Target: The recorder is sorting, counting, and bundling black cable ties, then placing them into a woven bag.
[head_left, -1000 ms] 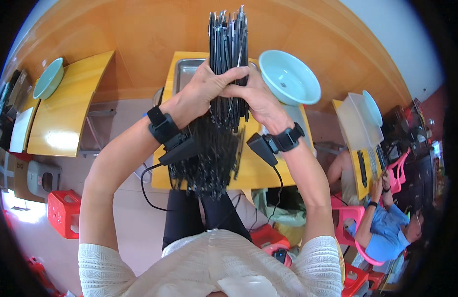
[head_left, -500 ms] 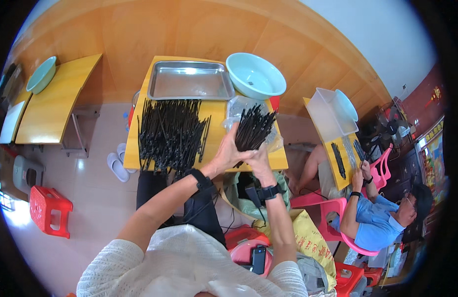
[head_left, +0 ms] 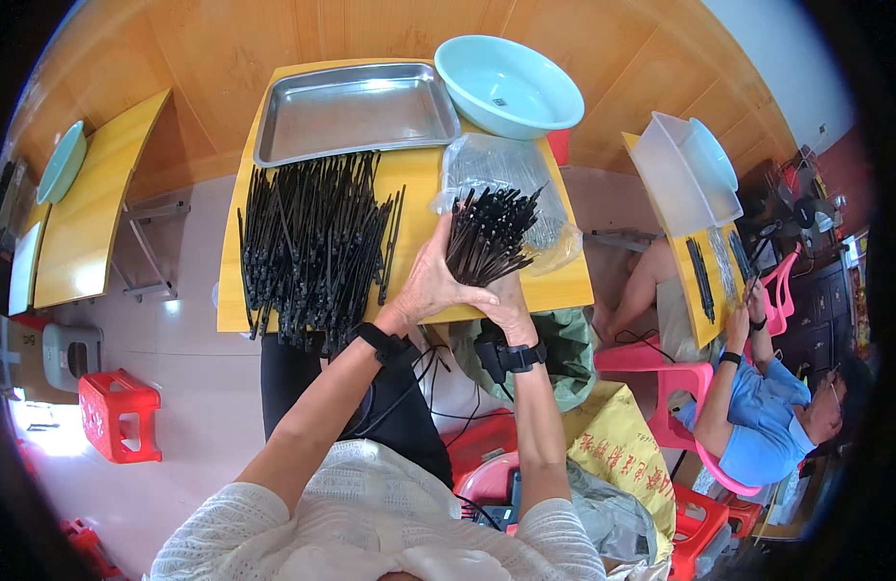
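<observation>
Since a second ago the bundle of black strips [head_left: 491, 237] has come down from the top of the frame to its centre, gripped between the left hand [head_left: 436, 279] and right hand [head_left: 508, 308]. Just above, a clear bag [head_left: 479, 160] holds thin pieces too blurred to tell. A metal tray [head_left: 361, 108] and pale blue basin [head_left: 514, 89] sit side by side at upper centre; a translucent bin [head_left: 677, 165] stands at upper right.

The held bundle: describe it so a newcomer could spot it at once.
Find the central yellow table. At its near edge, the left hand and right hand clasp a bundle of thin black strips. Unlike the black pile to its left, spread on the table, this bundle is gathered tightly.
</observation>
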`<action>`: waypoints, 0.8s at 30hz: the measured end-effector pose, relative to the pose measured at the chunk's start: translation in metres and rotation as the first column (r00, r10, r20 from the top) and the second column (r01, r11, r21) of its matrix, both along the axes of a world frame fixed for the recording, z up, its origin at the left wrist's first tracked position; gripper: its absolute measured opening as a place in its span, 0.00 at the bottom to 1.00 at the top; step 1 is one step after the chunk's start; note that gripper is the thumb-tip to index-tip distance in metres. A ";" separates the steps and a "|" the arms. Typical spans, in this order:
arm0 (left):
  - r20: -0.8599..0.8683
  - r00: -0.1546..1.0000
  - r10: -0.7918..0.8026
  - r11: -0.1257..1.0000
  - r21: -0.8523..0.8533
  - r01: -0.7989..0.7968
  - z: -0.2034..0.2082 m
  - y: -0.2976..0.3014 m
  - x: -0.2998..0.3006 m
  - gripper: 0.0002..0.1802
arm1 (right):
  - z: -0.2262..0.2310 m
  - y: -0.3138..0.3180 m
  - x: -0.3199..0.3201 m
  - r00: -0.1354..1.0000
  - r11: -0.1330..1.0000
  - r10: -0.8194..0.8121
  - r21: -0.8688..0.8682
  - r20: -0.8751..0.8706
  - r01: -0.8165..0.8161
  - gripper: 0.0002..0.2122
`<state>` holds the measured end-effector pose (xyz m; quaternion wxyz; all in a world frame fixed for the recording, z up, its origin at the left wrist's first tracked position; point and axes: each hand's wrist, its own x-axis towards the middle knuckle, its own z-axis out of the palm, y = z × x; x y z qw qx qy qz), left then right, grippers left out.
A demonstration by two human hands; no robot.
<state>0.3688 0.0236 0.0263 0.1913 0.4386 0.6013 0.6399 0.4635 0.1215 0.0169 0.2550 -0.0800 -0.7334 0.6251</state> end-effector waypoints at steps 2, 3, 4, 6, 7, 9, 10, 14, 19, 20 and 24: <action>0.031 0.999 -0.006 1.000 0.020 0.006 -0.009 0.003 -0.002 0.62 | -0.009 0.000 -0.003 0.993 0.999 -0.003 -0.042 -0.116 -0.002 0.31; 0.061 0.998 -0.010 0.999 0.039 0.008 -0.010 0.002 -0.003 0.61 | -0.007 -0.001 -0.004 0.993 0.999 0.001 -0.049 -0.114 -0.006 0.31; 0.062 0.998 -0.006 0.999 0.032 0.004 -0.012 0.002 -0.002 0.61 | -0.001 -0.003 -0.004 1.000 0.999 -0.005 -0.054 0.028 0.006 0.36; 0.111 0.993 0.026 0.997 0.066 -0.034 -0.011 -0.001 0.001 0.57 | 0.002 -0.002 -0.003 0.985 0.998 -0.011 -0.062 0.170 0.022 0.42; 0.111 0.994 0.024 0.998 0.059 -0.031 -0.009 -0.002 0.001 0.57 | 0.000 -0.001 -0.002 0.995 0.942 -0.055 0.334 0.084 0.024 0.40; 0.011 0.999 0.047 0.998 0.030 -0.047 -0.003 -0.005 0.000 0.52 | -0.001 -0.002 -0.003 0.997 0.738 -0.069 0.672 -0.015 0.062 0.37; -0.063 0.996 0.067 0.998 -0.016 -0.068 -0.011 -0.001 -0.007 0.50 | -0.001 -0.005 -0.009 0.997 0.908 -0.066 0.417 0.043 0.043 0.36; 0.081 0.993 0.083 0.994 0.070 -0.089 -0.012 0.014 0.003 0.42 | -0.004 0.003 -0.013 0.995 0.980 -0.100 0.173 0.015 0.096 0.32; 0.331 0.943 -0.043 0.995 0.099 0.011 0.019 0.009 0.037 0.36 | 0.018 -0.012 0.021 0.975 0.972 -0.218 0.083 -0.031 0.220 0.37; 0.354 0.932 -0.076 0.995 0.084 0.049 0.035 0.006 0.054 0.35 | 0.030 -0.018 0.040 0.970 0.971 -0.239 0.025 -0.040 0.240 0.38; 0.209 0.969 -0.131 0.987 -0.069 0.149 0.040 0.011 0.124 0.34 | 0.023 -0.030 0.123 0.925 0.906 -0.367 -0.185 0.098 0.380 0.32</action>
